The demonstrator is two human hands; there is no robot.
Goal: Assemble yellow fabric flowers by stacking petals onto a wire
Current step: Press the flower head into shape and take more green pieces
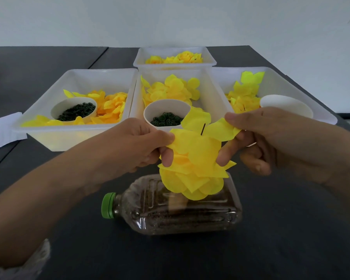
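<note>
Inspector: Left hand [148,146] and right hand [257,138] each pinch the top petal layer [198,146], threaded on the wire [203,129] above the bottle [170,211].
Supervisor: Advice?
Inspector: Slide it down evenly, avoiding tears.

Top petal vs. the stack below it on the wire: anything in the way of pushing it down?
Nothing visible. The top petal is already threaded on the wire, pinched by the left hand and right hand at its edges. Only the stacked petals sit below it.
</note>
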